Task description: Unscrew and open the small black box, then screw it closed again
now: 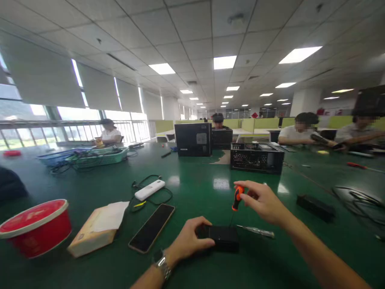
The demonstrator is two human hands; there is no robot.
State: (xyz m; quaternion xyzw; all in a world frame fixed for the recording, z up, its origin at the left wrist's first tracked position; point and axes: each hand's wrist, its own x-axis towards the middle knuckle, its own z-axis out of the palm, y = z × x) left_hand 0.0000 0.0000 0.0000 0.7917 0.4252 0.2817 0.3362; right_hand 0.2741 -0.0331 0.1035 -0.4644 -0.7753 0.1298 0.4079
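Head camera shows a small black box (224, 237) near us on the green tabletop (195, 196). It is dark all over, with straight sides and a flat top. Our left grip (191, 237) is wrapped around its left end, with the thumb on the near side. Our right grip (264, 200) pinches the orange and dark handle of a screwdriver (238, 196), up above the box's right end. Its thin blade points down at the far edge of the box; we cannot tell if it touches. Just right of the box lies a thin silver tool (257, 231). Left of our left grip lies a phone (152, 228). Farther off, we see an open computer case (257, 158).
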